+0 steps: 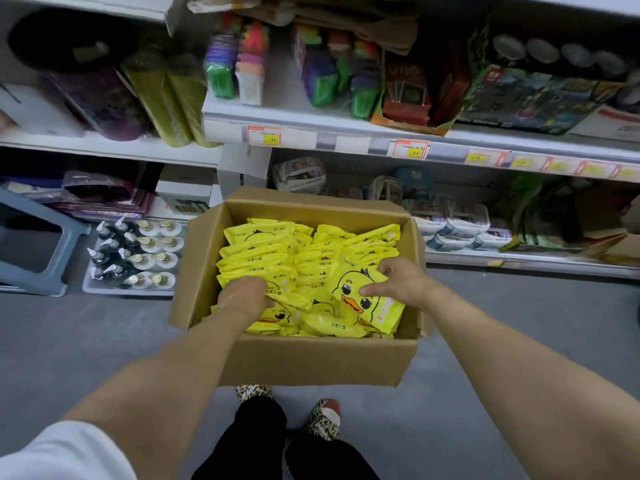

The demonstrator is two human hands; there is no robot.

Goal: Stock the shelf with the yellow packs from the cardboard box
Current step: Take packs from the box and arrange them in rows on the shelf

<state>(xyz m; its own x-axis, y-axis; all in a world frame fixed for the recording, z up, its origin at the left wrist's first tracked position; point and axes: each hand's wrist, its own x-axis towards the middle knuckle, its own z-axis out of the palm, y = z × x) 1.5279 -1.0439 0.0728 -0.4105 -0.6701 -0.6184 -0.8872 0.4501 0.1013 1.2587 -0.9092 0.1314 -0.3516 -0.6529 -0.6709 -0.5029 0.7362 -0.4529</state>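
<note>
A shop aisle with a grey floor runs in front of white shelving (346,133), whose upper boards hold bright toys, an UNO card box (408,91) at upper centre and yellow price tags along the edge. At lower left a tray of pump bottles (135,251) sits beside a blue plastic stool (34,244). In the middle of the frame an open cardboard box (311,362) stands on the floor, and it looks nearly full of yellow packs (263,251) lying in loose rows. The left hand (246,296) reaches into the near left part of the box with its fingers curled down among the packs; whether they have closed on one I cannot tell, since the back of the hand hides them. The right hand (398,280) pinches a duck-printed pack (360,299) at the near right, thumb on its face and fingers over its upper edge, and the pack is tilted up from the pile but not out of the box. This looks like the picking step, with no yellow pack visible on any shelf. The next move probably calls for lifting the gripped pack clear of the box walls, then finding a free stretch of shelf for it, which these crowded boards do not obviously offer.
</note>
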